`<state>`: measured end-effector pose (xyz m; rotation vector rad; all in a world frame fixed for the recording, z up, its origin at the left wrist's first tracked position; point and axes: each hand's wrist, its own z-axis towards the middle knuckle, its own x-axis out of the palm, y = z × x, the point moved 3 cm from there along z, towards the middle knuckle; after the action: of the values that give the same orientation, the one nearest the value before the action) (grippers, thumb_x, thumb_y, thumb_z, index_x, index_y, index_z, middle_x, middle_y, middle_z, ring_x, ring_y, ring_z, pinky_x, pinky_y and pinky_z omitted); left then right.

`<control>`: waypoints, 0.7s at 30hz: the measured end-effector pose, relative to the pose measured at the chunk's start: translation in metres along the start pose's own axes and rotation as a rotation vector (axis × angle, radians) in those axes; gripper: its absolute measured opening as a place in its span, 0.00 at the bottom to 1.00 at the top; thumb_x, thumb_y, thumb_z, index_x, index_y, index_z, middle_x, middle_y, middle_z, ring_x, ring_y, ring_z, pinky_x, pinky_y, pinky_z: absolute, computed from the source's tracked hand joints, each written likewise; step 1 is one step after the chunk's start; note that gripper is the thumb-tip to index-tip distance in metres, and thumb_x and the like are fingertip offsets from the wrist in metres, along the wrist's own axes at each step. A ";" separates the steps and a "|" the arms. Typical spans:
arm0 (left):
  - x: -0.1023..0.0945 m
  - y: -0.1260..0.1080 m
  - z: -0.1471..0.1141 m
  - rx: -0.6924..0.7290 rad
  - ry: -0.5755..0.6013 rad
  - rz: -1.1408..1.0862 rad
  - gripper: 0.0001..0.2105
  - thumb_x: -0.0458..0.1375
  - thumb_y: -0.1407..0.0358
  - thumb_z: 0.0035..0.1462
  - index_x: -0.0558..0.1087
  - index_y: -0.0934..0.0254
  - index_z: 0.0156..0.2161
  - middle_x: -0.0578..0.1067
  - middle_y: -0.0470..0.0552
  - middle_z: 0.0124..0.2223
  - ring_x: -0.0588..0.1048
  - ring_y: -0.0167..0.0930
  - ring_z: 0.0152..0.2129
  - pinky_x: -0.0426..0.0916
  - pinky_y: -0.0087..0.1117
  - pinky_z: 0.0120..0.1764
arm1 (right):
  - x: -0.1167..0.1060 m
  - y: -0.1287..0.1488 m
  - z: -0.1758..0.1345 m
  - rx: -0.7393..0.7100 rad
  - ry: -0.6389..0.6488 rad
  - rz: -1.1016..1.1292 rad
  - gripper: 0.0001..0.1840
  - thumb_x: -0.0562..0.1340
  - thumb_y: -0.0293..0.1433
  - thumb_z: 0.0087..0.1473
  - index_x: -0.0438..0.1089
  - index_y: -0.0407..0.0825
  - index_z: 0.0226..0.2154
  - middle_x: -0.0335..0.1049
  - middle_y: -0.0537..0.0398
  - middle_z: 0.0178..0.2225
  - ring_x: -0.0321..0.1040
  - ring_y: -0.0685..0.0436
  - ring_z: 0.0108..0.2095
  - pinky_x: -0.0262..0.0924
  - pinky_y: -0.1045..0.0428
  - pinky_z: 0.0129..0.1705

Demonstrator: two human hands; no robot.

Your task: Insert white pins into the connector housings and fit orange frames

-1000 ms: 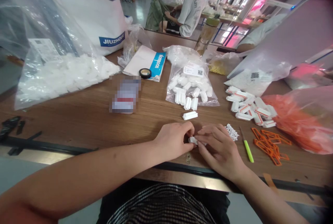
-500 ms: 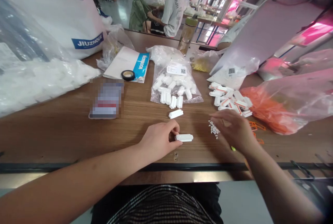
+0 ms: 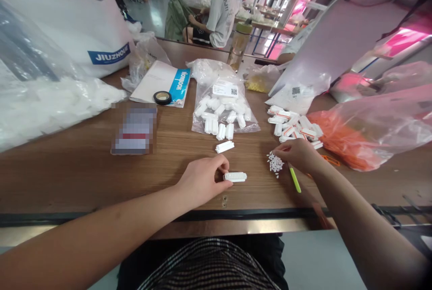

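Note:
My left hand (image 3: 204, 180) grips the left end of a white plastic connector housing (image 3: 236, 176) between thumb and fingers, low over the tabletop. Rows of small slots show on its upper face. My right hand (image 3: 299, 155) is pinched at the upper edge of a heap of tiny white plastic pieces (image 3: 275, 164); whatever lies between its fingertips is too small to make out. Beside that heap, under the right hand, lies a slim yellow-green stick (image 3: 294, 179). Another white housing (image 3: 224, 147) rests just beyond my left hand.
Further back, a clear bag (image 3: 226, 101) holds several white housings. A pile of white housings with orange strips (image 3: 297, 126) sits beside a bag of orange parts (image 3: 351, 141). Left are a phone (image 3: 135, 130), a notebook (image 3: 151, 81) and a tape roll (image 3: 162, 97). A person (image 3: 221, 9) sits beyond.
My right hand has moved up and slightly left to the heap's upper edge, uncovering more of the yellow-green stick. The left hand still holds the housing; the view has shifted slightly.

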<state>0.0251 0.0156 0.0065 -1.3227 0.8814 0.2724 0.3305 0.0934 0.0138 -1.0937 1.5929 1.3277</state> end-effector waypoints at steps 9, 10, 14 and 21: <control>0.001 0.002 0.000 0.020 -0.004 -0.007 0.11 0.66 0.61 0.51 0.70 0.58 0.37 0.66 0.40 0.23 0.68 0.29 0.23 0.63 0.34 0.35 | 0.002 -0.006 0.008 -0.008 0.086 0.221 0.07 0.65 0.35 0.43 0.75 0.49 0.22 0.74 0.56 0.20 0.69 0.47 0.23 0.60 0.54 0.25; 0.001 0.002 0.000 0.022 -0.005 -0.006 0.11 0.66 0.61 0.51 0.70 0.58 0.37 0.66 0.40 0.23 0.68 0.29 0.23 0.63 0.34 0.35 | 0.000 -0.005 0.006 -0.019 0.078 0.252 0.07 0.65 0.36 0.42 0.75 0.49 0.22 0.74 0.56 0.20 0.69 0.48 0.23 0.61 0.54 0.25; 0.001 0.002 0.000 0.039 -0.017 0.000 0.11 0.66 0.61 0.51 0.70 0.59 0.37 0.68 0.40 0.24 0.70 0.29 0.24 0.64 0.33 0.35 | -0.008 -0.001 0.000 -0.056 0.064 0.371 0.08 0.66 0.37 0.41 0.74 0.49 0.21 0.74 0.55 0.21 0.69 0.47 0.24 0.63 0.53 0.27; 0.000 -0.001 0.000 0.029 -0.018 0.000 0.10 0.65 0.61 0.51 0.71 0.59 0.38 0.70 0.41 0.25 0.72 0.30 0.25 0.65 0.34 0.35 | -0.004 0.010 -0.004 -0.093 -0.082 0.300 0.07 0.65 0.36 0.42 0.75 0.49 0.23 0.73 0.55 0.21 0.68 0.47 0.23 0.61 0.54 0.24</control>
<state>0.0255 0.0156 0.0069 -1.2911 0.8678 0.2702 0.3220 0.0909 0.0215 -0.8644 1.6957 1.6360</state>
